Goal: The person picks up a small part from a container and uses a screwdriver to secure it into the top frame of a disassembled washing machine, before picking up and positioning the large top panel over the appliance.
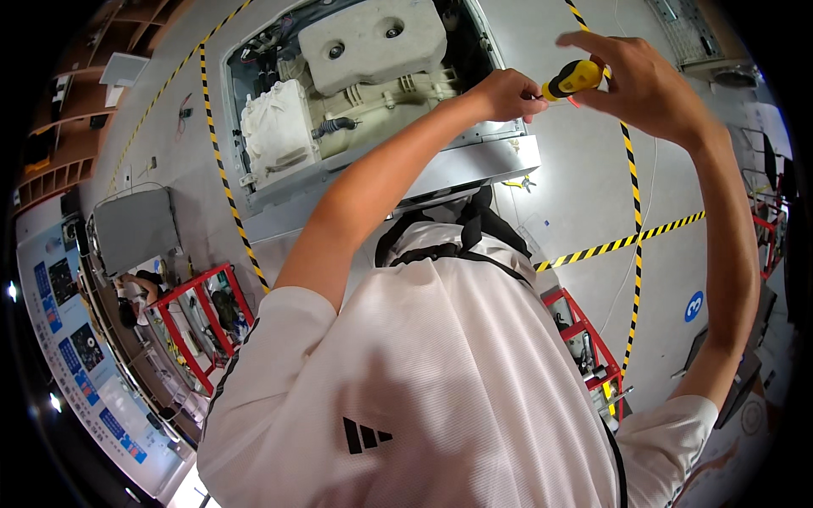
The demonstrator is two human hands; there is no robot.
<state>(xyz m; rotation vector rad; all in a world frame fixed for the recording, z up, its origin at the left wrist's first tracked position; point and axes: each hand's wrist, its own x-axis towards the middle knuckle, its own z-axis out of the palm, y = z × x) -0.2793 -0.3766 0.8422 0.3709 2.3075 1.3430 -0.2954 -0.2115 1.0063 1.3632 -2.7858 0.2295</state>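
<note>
My right hand (637,83) grips the handle of a yellow and black screwdriver (577,77), which lies nearly level and points left. My left hand (506,95) is closed at the screwdriver's front end, with its fingertips pinched together. What sits between those fingers is hidden. Both hands are over the near right corner of an opened washing machine (389,173). Inside it a pale counterweight block (373,52) with two bolt recesses, a white box-shaped part (278,131) and a dark ribbed hose (332,127) show.
Yellow-handled pliers (518,183) lie on the floor beside the machine. Red-framed tool carts (584,326) stand right of me and at left (203,292). Black and yellow tape (637,229) marks the floor. Another person (140,292) is low at the left, near a grey panel (135,229).
</note>
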